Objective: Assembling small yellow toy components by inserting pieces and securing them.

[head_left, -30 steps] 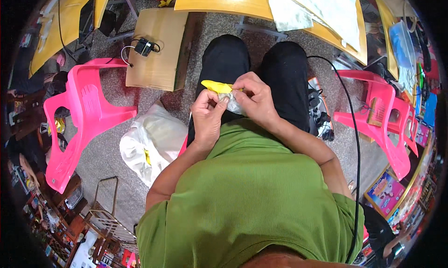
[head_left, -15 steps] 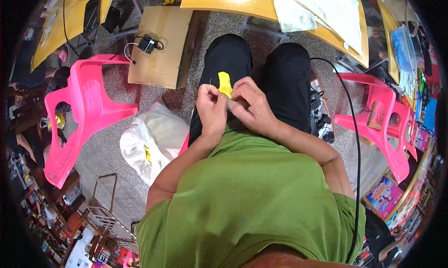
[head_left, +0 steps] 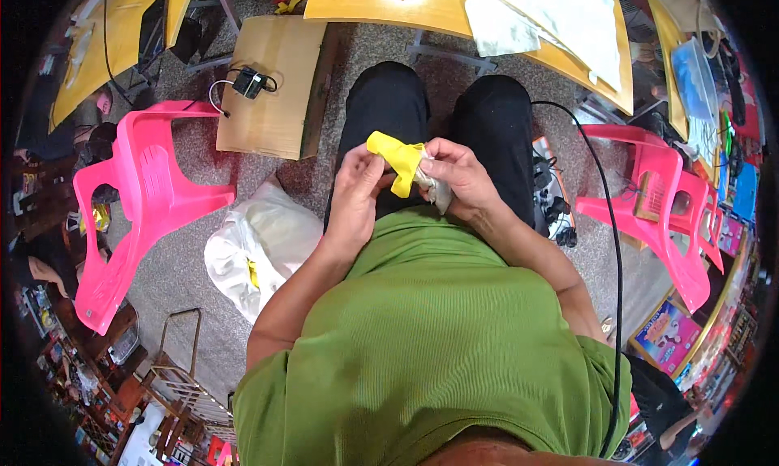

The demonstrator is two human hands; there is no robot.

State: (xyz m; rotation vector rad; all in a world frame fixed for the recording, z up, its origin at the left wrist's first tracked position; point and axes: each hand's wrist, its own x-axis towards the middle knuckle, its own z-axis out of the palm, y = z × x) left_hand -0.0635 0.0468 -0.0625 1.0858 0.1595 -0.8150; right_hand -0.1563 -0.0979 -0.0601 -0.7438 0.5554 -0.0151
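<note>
Above my lap I hold a small yellow cloth piece (head_left: 398,159) with a pale grey-white part (head_left: 438,192) at its right end. My left hand (head_left: 357,186) pinches its left edge between thumb and fingers. Closed around the other side, where yellow meets grey-white, is my right hand (head_left: 464,180). What kind of item the cloth makes up, I cannot tell. Both hands hang over my black trousers (head_left: 389,101), just beyond the hem of the green shirt.
A white sack (head_left: 264,247) with something yellow inside stands on the floor at left. Beyond it is a cardboard box (head_left: 272,117) carrying a black adapter (head_left: 250,82). Pink chairs (head_left: 154,182) flank me. Ahead, a wooden table (head_left: 381,8) holds yellow cloth. A black cable (head_left: 613,223) runs down my right.
The yellow cloth has been turned and spread wider, and its grey-white part now shows. My hands have moved slightly apart.
</note>
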